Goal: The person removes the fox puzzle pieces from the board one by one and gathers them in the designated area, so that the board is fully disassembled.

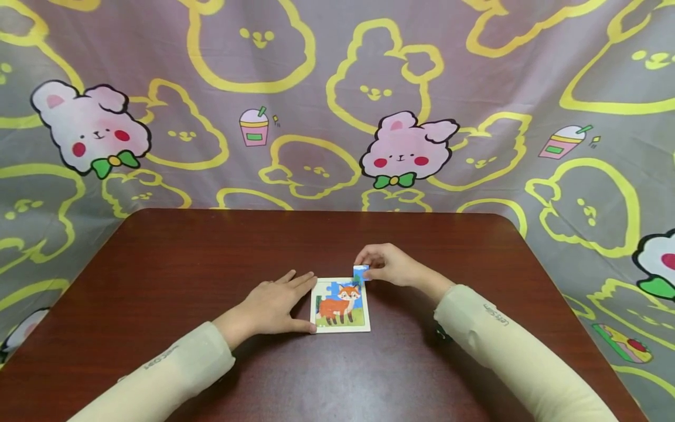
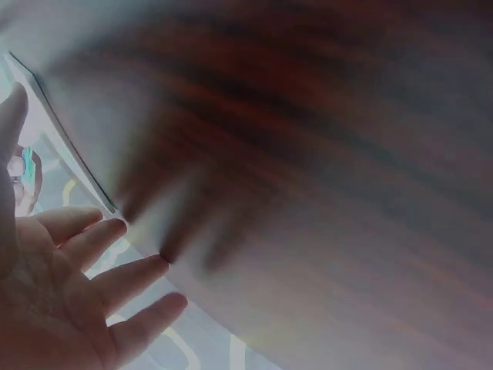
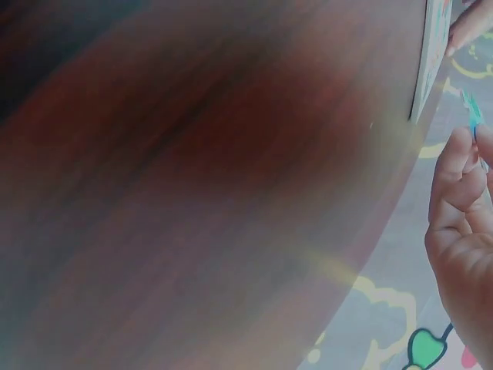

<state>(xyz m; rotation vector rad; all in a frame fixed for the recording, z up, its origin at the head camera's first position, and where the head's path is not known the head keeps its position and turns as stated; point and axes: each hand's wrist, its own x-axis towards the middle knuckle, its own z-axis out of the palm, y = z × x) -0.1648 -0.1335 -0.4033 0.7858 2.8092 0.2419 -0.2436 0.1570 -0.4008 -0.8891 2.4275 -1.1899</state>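
A small square jigsaw board [image 1: 367, 316] with a fox picture lies flat on the table. Pale backing shows in its upper left part, beside blue sky pieces. My left hand [image 1: 271, 306] rests along the board's left side, fingers spread, with the thumb at the lower left corner and a fingertip near the upper left one. Between thumb and fingers, my right hand [image 1: 392, 266] pinches a blue-and-green puzzle piece [image 1: 360, 271] over the board's upper right corner. In the right wrist view this piece [image 3: 471, 108] appears edge-on, raised off the table.
The dark red-brown wooden table [image 1: 237, 240] extends around the board on all sides. Behind it hangs a grey curtain [image 1: 316, 117] printed with yellow outlines and pink rabbits, reaching down to the table's far edge.
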